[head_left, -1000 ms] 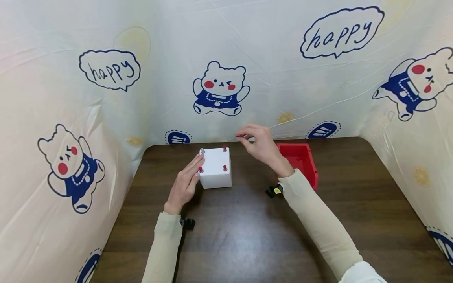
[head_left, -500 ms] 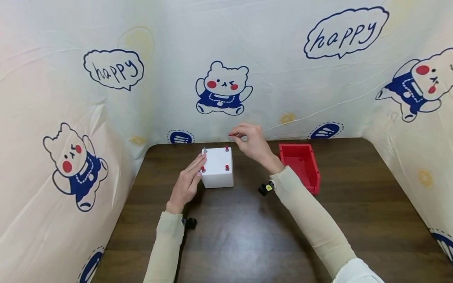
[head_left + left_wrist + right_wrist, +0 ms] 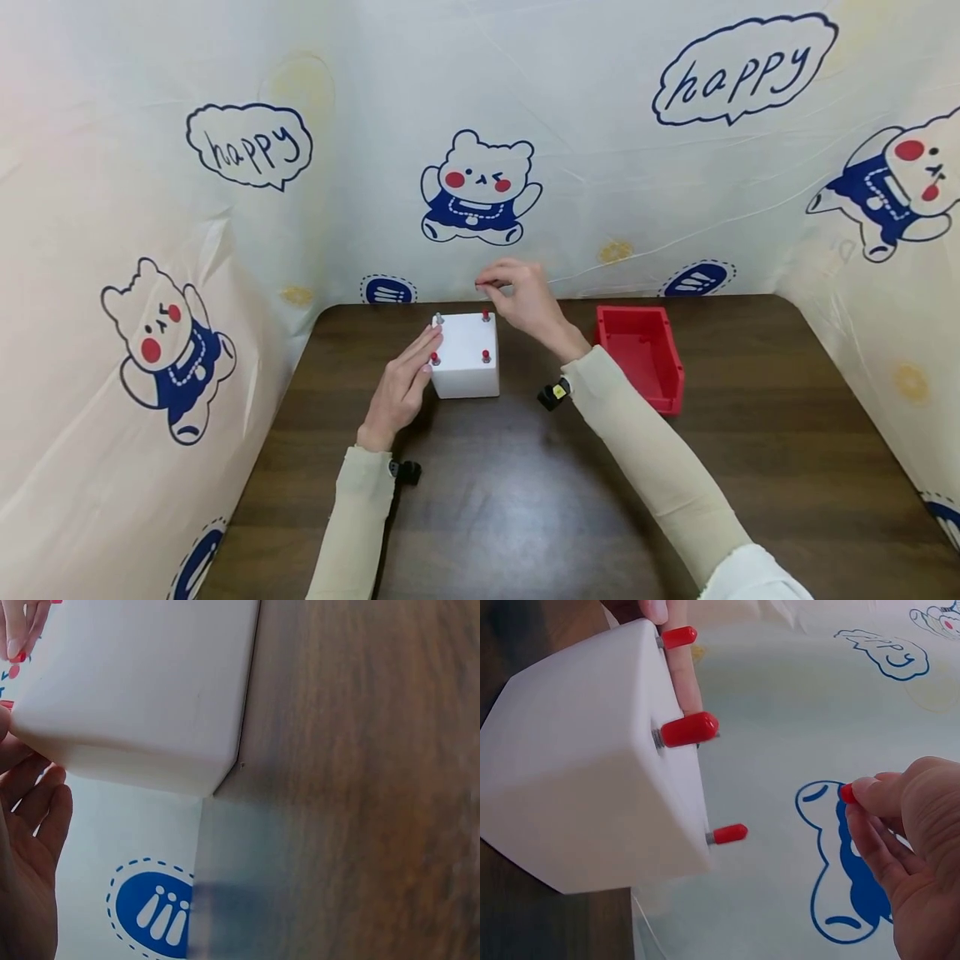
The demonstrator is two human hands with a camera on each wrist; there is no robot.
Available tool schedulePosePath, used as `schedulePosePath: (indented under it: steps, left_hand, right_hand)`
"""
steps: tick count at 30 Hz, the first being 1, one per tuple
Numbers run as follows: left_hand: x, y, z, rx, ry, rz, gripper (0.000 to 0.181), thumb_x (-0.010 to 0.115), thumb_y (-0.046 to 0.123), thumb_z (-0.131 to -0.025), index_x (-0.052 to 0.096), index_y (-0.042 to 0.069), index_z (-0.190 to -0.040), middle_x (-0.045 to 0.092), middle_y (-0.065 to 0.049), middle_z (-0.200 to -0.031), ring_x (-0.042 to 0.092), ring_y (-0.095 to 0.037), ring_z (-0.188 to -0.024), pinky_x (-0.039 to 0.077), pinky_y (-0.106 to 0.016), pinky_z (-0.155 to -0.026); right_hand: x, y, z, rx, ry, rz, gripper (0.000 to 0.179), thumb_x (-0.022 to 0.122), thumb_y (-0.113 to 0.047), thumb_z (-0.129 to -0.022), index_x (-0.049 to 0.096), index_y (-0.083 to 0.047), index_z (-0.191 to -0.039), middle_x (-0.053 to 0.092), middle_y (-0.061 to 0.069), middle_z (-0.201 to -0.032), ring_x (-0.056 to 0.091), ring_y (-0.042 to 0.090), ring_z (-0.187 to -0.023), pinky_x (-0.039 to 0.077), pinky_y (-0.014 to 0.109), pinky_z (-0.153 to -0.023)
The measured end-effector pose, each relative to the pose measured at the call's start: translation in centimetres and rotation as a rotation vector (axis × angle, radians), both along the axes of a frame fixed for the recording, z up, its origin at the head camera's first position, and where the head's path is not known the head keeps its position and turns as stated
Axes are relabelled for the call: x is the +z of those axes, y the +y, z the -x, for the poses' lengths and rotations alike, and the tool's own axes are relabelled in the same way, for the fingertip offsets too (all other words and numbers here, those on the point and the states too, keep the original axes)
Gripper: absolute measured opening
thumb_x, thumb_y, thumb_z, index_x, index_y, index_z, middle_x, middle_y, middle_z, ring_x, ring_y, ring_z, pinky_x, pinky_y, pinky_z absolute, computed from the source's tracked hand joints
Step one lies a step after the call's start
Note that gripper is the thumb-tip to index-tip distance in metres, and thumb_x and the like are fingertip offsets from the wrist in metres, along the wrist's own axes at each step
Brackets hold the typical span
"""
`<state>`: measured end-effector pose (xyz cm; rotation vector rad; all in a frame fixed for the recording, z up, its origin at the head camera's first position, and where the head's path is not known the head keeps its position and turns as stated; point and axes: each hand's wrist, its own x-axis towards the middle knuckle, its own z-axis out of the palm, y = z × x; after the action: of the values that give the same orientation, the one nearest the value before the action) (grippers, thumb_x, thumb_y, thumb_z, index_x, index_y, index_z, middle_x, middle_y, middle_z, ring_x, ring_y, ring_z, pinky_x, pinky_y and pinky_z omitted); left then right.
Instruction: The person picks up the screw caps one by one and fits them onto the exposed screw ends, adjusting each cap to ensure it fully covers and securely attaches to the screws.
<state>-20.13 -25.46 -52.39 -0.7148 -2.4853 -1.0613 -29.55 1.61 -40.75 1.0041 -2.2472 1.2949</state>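
Note:
A white box stands on the table with a threaded stud near each top corner. Red caps cover three of the studs, while the back-left stud shows bare metal. My left hand rests along the box's left side, its fingers fairly straight and their tips at the top edge. Above and behind the box's back-right corner, my right hand pinches a small red cap between thumb and forefinger, apart from the box. Most of that cap is hidden by the fingers.
To the right of the box, a red open bin sits on the dark wooden table. A printed cloth with bears hangs behind the table and along both sides.
My right hand has moved left with the red cap, from near the bin toward the box. The left hand stays against the box. The whole head view has shifted slightly.

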Motion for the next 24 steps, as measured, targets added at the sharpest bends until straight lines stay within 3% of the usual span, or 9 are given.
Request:
schedulePosePath:
  steps: [24]
  left_hand:
    - [-0.1, -0.2, 0.0, 0.001, -0.018, 0.006, 0.050, 0.043, 0.020, -0.111, 0.050, 0.014, -0.160, 0.043, 0.000, -0.170, 0.036, -0.022, -0.160, 0.032, -0.040, -0.127]
  right_hand:
    - [-1.2, -4.1, 0.5, 0.035, -0.085, -0.024, 0.013, 0.077, -0.004, -0.097, 0.084, -0.008, -0.106, 0.080, 0.006, -0.107, 0.076, 0.018, -0.097, 0.062, 0.028, -0.089]
